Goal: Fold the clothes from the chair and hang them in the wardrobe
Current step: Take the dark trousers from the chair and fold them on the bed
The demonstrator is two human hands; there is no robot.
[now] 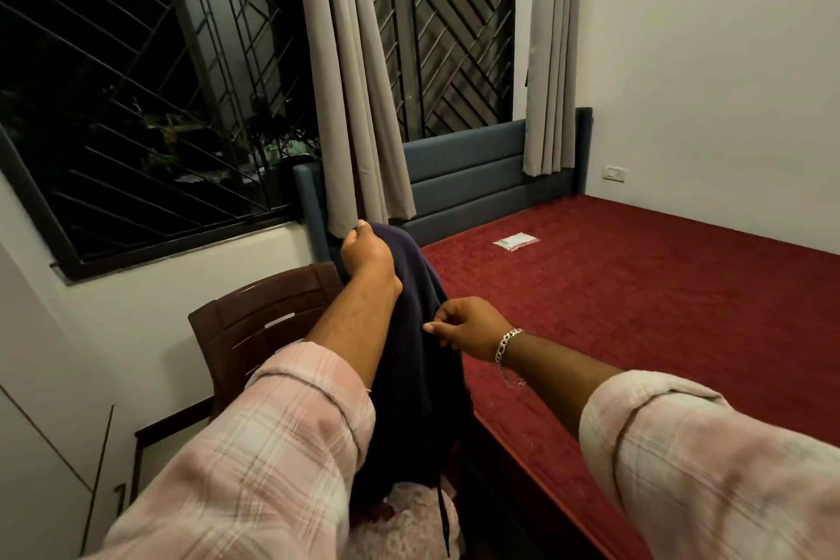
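A dark navy garment (411, 359) hangs lengthwise in the air in front of me, above the brown plastic chair (254, 323). My left hand (366, 252) is raised and grips the garment's top edge. My right hand (468, 327), with a silver bracelet on the wrist, pinches the garment's right side lower down. A dark drawstring dangles from the garment's bottom end. Under it lies a fluffy pink garment (409, 518). No wardrobe is in view.
A bed with a red cover (636, 309) and blue-grey headboard (468, 177) fills the right side. A small white packet (516, 240) lies on it. Grey curtains (350, 82) hang before a barred window (136, 96) at the left. White walls surround.
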